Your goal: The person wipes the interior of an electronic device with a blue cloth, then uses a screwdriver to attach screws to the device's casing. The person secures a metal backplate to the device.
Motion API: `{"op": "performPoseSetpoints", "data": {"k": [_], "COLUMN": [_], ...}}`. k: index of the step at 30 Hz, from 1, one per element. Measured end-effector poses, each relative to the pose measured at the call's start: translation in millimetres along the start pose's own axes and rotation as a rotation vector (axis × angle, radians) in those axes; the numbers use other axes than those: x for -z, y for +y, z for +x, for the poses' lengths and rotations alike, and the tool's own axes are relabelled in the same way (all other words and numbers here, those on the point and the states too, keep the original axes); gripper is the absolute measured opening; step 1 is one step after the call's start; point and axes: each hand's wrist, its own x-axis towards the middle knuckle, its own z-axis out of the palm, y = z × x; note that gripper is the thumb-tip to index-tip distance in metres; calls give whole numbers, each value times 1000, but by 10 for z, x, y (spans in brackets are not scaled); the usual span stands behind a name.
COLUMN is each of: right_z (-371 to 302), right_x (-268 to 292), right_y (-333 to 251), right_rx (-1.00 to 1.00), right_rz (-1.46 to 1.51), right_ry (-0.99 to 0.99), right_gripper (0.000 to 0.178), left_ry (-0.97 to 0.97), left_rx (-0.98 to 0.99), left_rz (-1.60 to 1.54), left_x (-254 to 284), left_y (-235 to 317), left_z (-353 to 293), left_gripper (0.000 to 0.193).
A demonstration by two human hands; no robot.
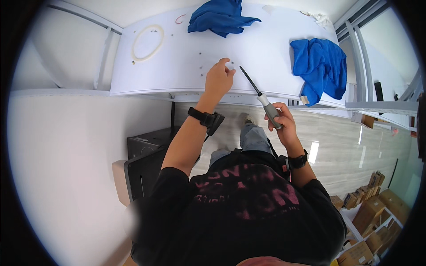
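Note:
My right hand is wrapped round the grey handle of a screwdriver. Its dark shaft slants up and to the left, so the tip hangs over the front part of the white table. Over the same part of the table reaches my left hand, with thumb and forefinger apart and nothing visible between them. Just beyond those fingertips is a small metal piece, perhaps a screw, too small to tell. Other small metal pieces lie to the left of the hand.
Two blue cloths lie on the table, one at the back and one hanging over the front right edge. A cream ring-shaped tube rests at the left. Metal frame posts stand right; a black chair is at lower left.

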Motion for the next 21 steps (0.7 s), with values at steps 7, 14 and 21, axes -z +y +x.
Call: {"op": "performPoseSetpoints", "data": {"k": [7,14,21], "right_z": [275,517,818], "right_x": [245,56,-322], "right_y": [-226,-335,-230], "right_rx": [-59,-72,-148], "right_rz": [-121,-289,-404], "right_ry": [29,-83,-381], "right_gripper": [39,58,54], "left_ry": [63,-29,145], "left_rx": [57,354,550], "left_rz": [177,-654,-1511], "left_x": [-173,113,781], "left_y": [70,5,-312], "left_z": [179,30,-633], "left_gripper": [24,17,13]}}
